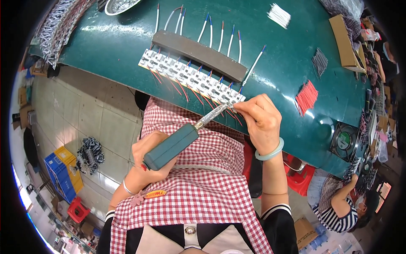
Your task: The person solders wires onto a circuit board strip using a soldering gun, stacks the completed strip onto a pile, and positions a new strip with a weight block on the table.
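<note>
My left hand [149,149] is wrapped round the dark green handle of a soldering iron [172,146]. Its shaft is covered in silvery foil, and the tip reaches the right end of a row of small white parts [190,78]. At that same end, the thumb and fingers of my right hand [263,120] are pinched together. What they hold is too small to make out. Thin red wires [182,88] stick out of the row toward me. Along its far side lies a dark brown bar [198,56], with white cables [231,40] with bared coloured ends beyond it.
On the green table [148,80] lie bundles of white tubes [279,16], grey tubes [320,61] and red tubes [307,97]. A metal bowl [121,6] and piled cables [59,31] are far left. A cardboard box [344,44] and a fan [344,141] stand right, near another person [338,203].
</note>
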### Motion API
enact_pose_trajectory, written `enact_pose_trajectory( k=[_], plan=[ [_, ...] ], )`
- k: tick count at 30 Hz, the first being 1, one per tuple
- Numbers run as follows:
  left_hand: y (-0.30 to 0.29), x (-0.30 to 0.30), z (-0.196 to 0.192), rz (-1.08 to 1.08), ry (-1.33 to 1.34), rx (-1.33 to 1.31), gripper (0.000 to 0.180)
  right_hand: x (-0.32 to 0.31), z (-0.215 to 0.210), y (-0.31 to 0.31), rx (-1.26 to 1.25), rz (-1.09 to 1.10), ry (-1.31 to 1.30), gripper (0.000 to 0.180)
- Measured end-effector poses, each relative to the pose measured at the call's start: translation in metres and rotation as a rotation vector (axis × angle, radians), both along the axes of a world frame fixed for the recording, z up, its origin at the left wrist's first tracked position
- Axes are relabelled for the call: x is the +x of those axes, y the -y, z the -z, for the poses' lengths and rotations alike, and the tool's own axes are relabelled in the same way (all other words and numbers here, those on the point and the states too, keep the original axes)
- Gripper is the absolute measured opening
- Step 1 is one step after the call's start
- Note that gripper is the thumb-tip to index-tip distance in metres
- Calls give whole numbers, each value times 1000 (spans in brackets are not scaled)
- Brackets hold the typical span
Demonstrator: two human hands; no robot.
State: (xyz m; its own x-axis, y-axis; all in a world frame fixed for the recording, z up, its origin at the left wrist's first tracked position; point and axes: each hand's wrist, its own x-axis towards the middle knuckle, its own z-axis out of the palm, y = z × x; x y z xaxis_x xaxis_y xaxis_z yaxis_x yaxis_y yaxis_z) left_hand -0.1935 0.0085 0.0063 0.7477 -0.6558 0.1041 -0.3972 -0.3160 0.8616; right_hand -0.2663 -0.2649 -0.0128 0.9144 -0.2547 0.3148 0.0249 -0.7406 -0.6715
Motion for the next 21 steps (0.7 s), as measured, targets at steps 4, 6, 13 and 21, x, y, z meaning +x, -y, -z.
enact_pose_trajectory(
  k=[4,6,13,21],
  plan=[
    [3,2,-1,2,43,-9,23,2,-2,1,-29,-23,-18,20],
    [3,2,-1,6,46,-15,24,4,-3,3,-36,-30,-26,20],
    [3,4,2,48,195,-83,20,5,-6,11,-41,-37,-58,19],
    [-17,-4,9,-53,69,16,26,-3,1,4,-82,-40,-36,15]
  ],
)
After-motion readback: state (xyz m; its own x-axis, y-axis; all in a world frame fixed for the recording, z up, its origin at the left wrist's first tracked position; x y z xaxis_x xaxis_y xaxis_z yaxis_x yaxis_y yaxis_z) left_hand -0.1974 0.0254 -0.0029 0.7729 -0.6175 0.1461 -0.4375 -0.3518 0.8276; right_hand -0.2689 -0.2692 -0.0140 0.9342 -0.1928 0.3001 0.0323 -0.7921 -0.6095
